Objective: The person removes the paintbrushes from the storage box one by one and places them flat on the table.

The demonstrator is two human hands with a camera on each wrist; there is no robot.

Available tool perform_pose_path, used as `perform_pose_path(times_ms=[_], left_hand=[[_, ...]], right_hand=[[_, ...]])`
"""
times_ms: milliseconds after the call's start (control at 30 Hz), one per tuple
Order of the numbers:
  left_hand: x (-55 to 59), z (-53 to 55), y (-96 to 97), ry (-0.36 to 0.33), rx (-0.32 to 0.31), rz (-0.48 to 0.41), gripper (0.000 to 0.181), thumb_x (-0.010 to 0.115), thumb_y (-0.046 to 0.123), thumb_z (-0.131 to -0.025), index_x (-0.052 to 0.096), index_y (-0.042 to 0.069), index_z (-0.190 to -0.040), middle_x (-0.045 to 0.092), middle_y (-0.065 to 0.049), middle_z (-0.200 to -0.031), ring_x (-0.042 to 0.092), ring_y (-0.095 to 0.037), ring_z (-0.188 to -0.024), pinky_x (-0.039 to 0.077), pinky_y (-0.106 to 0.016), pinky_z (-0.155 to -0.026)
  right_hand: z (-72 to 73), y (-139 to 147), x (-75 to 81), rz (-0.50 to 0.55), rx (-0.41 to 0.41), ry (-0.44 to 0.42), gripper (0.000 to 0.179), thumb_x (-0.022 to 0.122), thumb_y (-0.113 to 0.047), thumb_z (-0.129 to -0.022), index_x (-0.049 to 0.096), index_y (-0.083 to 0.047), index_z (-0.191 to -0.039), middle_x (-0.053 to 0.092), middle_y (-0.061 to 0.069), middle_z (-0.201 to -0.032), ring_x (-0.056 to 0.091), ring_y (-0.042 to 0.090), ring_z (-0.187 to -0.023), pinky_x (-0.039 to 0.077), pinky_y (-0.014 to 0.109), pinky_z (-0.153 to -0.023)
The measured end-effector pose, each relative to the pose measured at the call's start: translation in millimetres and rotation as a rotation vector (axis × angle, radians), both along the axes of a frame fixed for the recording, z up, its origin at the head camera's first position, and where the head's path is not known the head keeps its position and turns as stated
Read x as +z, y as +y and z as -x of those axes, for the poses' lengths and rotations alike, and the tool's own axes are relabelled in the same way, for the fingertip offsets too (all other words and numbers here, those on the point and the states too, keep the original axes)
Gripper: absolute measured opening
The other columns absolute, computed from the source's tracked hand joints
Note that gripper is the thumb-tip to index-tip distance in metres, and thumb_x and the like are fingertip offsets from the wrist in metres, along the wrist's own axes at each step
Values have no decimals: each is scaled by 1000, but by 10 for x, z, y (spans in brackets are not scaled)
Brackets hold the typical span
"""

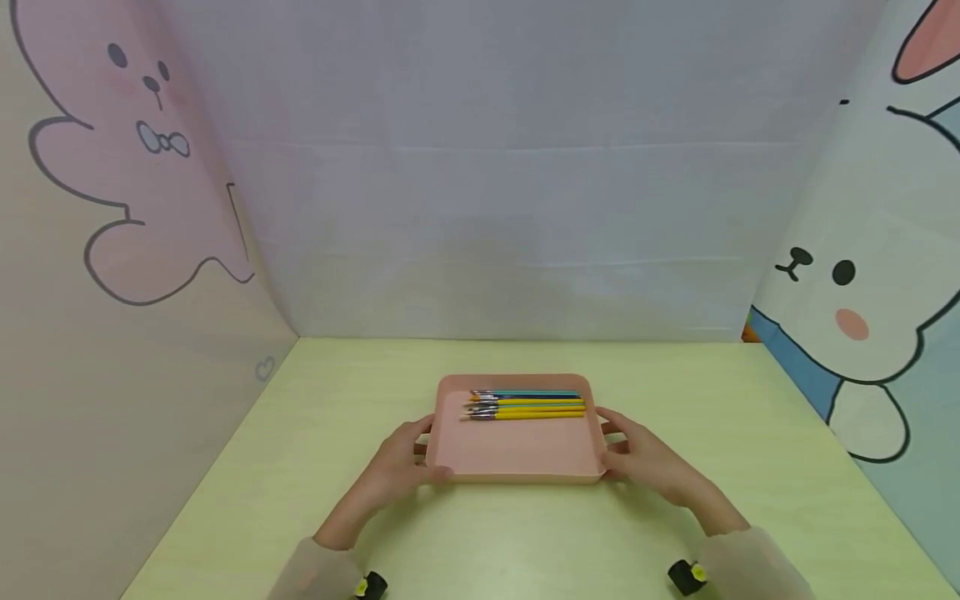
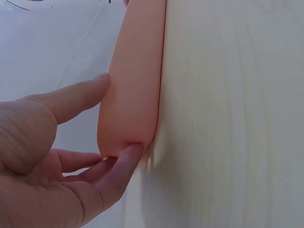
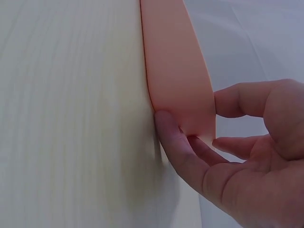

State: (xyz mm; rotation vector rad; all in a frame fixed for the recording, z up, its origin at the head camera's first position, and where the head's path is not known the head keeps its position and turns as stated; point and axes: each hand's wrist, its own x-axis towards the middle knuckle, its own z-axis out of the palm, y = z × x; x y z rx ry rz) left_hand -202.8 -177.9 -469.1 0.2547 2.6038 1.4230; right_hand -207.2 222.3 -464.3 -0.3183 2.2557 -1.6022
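Note:
A pink rectangular tray (image 1: 517, 450) is at the middle of the table, with a person's two hands at its short ends. Several paintbrushes (image 1: 540, 411) with yellow and blue handles lie side by side in its far part, bristles to the left. The left hand (image 1: 400, 458) grips the tray's left end, its thumb on the near corner. At the other end the right hand (image 1: 645, 454) holds the right side, thumb at the near corner. Both wrist views show fingers bent around the tray's outer wall (image 2: 135, 71), low down near the tabletop.
A pale yellow wood-grain table (image 1: 517, 542) spreads around the tray. Behind it hangs a white cloth backdrop (image 1: 510, 250). Side panels carry a pink cartoon bear (image 1: 142, 242) on the left and a white cartoon rabbit (image 1: 885, 242) on the right.

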Motion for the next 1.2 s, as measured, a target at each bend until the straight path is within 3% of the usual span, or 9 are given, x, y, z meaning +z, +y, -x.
perform_pose_path(times_ms=[400, 667, 867, 1200], left_hand=[[-5, -38, 186, -10, 3, 13, 97, 95, 19, -82, 42, 6, -162, 52, -17, -152, 66, -30, -118, 60, -41, -90], [9, -63, 271, -16, 21, 13, 101, 98, 19, -77, 44, 5, -161, 56, -16, -147, 65, -29, -114, 60, -41, -87], [-11, -72, 281, -44, 49, -12, 102, 99, 19, -76, 45, 8, -161, 57, -14, -146, 64, -28, -115, 59, -41, -87], [-22, -84, 260, -45, 35, -49, 104, 99, 17, -75, 43, 7, -162, 56, -15, -145, 64, -30, -119, 57, -45, -92]], right_hand=[[-75, 169, 37, -44, -22, -11, 76, 64, -7, -103, 23, 0, -167, 40, 31, -156, 59, 43, -131, 62, 38, -89], [-111, 243, 34, -57, -29, -30, 76, 63, -4, -102, 23, -1, -167, 38, 31, -157, 61, 38, -125, 61, 37, -86], [-124, 275, 25, -30, -20, -40, 77, 62, -2, -103, 21, -1, -168, 37, 33, -158, 60, 41, -128, 62, 39, -88], [-126, 306, 37, -2, 34, -23, 78, 62, -6, -105, 16, 2, -168, 35, 37, -156, 59, 42, -128, 61, 37, -88]])
